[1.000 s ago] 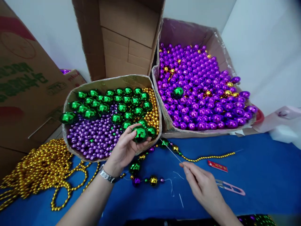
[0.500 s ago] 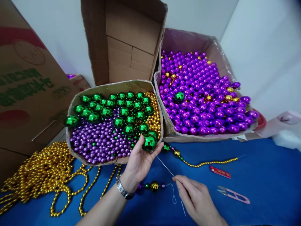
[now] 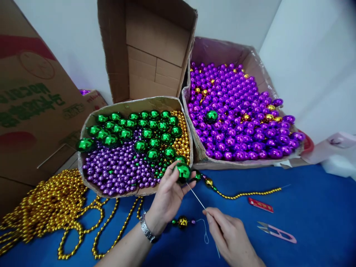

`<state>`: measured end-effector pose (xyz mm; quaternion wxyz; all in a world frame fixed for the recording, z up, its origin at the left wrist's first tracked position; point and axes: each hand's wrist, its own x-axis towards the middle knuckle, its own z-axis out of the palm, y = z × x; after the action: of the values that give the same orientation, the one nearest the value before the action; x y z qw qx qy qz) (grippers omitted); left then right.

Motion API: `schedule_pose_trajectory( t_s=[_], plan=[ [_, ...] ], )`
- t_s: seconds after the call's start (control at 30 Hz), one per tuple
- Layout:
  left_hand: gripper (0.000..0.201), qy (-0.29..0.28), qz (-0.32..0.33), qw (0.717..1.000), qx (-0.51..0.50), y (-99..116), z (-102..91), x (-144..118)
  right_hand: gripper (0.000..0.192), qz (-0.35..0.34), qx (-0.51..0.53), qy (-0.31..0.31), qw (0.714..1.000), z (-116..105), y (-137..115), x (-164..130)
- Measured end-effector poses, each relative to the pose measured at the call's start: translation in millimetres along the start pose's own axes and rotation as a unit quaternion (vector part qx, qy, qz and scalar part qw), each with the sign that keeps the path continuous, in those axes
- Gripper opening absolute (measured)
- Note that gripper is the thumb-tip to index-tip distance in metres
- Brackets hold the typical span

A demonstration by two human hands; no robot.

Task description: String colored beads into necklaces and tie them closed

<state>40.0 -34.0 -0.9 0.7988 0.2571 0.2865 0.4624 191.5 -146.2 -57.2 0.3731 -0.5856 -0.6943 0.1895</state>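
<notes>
Green bead (image 3: 183, 172) pinched in left hand (image 3: 168, 193); right hand (image 3: 229, 235) holds needle (image 3: 196, 196) touching it.

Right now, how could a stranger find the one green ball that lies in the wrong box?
Look at the right cardboard box, full of purple balls. Near its left side lies one green ball. It is the only green one there, larger than its purple and gold neighbours.

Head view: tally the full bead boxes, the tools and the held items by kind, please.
Full bead boxes: 2
Pink snips: 1
Red packet: 1
Needle, in right hand: 1
Green ball, in left hand: 1
Total: 6
</notes>
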Motion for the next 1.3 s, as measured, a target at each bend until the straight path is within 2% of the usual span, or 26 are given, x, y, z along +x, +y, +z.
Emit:
schedule_pose_trajectory(
  t_s=[0.07, 0.17, 0.47, 0.73, 0.83, 0.93, 1.0, 1.07, 1.13, 1.17, 1.2, 1.3],
  plan=[
    [0.038, -0.031, 0.004, 0.999, 0.039, -5.2, -1.7, -4.9, 0.023, 0.015, 0.005, -0.005, 1.0, 1.2, 1.9, 0.5],
    [0.04, -0.048, 0.01, 0.997, 0.067, -9.7, -3.6, -10.1, 0.023, 0.022, 0.004, -0.005, 1.0, 1.1, 5.0, -0.1],
    [0.039, -0.028, 0.017, 0.997, 0.069, -12.4, -6.4, -13.9, 0.021, 0.011, 0.002, 0.003, 1.0, 4.1, 13.1, -5.1],
    [0.042, -0.048, 0.014, 0.993, 0.111, -22.7, -12.8, -19.5, 0.021, 0.003, -0.002, -0.001, 1.0, 6.7, 13.4, -5.9],
    [0.046, -0.087, 0.025, 0.979, 0.184, -23.9, -15.9, -22.2, 0.022, 0.014, -0.01, -0.002, 1.0, 7.8, 10.9, -1.4],
    [0.043, -0.119, 0.039, 0.954, 0.272, -14.8, -19.8, -22.9, 0.022, 0.022, -0.007, 0.011, 1.0, 7.2, 9.6, 2.2],
    [0.036, -0.091, 0.067, 0.94, 0.321, -2.8, -24.1, -20.4, 0.021, 0.024, 0.005, 0.022, 0.999, 5.8, 9.9, 2.4],
    [0.028, -0.039, 0.103, 0.924, 0.367, 11.5, -31.2, -14.5, 0.02, 0.029, 0.018, 0.023, 0.999, 4.2, 10.7, 1.1],
    [0.024, 0.01, 0.144, 0.889, 0.434, 24.6, -41.6, -5.2, 0.02, 0.032, 0.024, 0.023, 0.999, 3.0, 11.5, -0.9],
    [0.023, 0.03, 0.169, 0.857, 0.485, 29.7, -47.7, 0.6, 0.02, 0.033, 0.025, 0.025, 0.999, 2.8, 11.9, -1.8],
    [0.023, 0.04, 0.193, 0.81, 0.552, 33.6, -54.0, 6.8, 0.02, 0.034, 0.024, 0.028, 0.999, 2.7, 12.2, -2.5],
    [0.022, 0.019, 0.222, 0.636, 0.739, 37.1, -69.8, 27.1, 0.018, 0.031, 0.025, 0.029, 0.999, 3.7, 12.4, -3.2]
  ],
)
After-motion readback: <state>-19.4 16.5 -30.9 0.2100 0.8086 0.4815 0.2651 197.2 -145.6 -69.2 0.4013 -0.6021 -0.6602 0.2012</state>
